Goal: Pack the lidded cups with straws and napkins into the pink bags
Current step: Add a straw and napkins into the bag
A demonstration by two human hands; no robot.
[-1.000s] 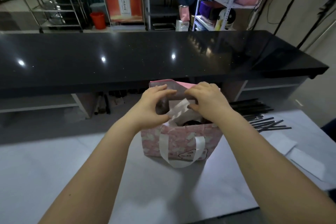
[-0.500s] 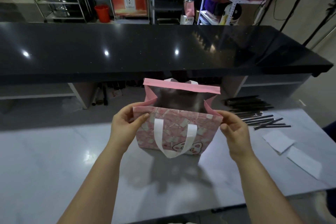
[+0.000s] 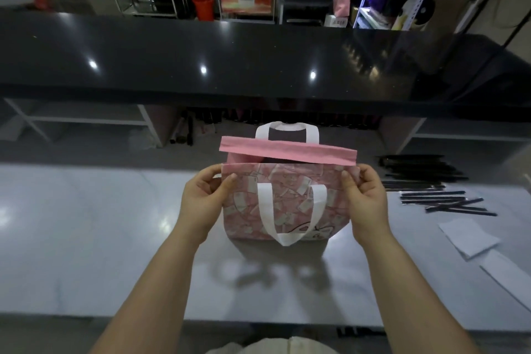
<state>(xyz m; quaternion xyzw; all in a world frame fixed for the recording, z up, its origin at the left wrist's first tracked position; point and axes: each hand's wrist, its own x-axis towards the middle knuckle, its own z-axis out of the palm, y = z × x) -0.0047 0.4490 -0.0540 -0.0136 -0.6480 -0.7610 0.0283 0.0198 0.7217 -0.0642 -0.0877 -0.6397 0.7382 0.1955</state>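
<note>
A pink patterned bag [image 3: 290, 204] with white loop handles stands upright on the white table [image 3: 100, 224], its mouth nearly flat. My left hand [image 3: 202, 198] pinches the bag's top left corner between thumb and fingers. At the top right corner, my right hand [image 3: 365, 195] pinches the rim the same way. The bag's inside is hidden, so no cup, straw or napkin shows within it.
Several black wrapped straws [image 3: 431, 184] lie on the table to the right. White napkins [image 3: 471, 236] lie nearer the right edge. A long black counter [image 3: 258, 63] runs across behind the table, with shelving and racks beyond.
My hands left the bag's opening and went to its two top corners. The near and far rims have since come closer together, and the rear handle now stands up.
</note>
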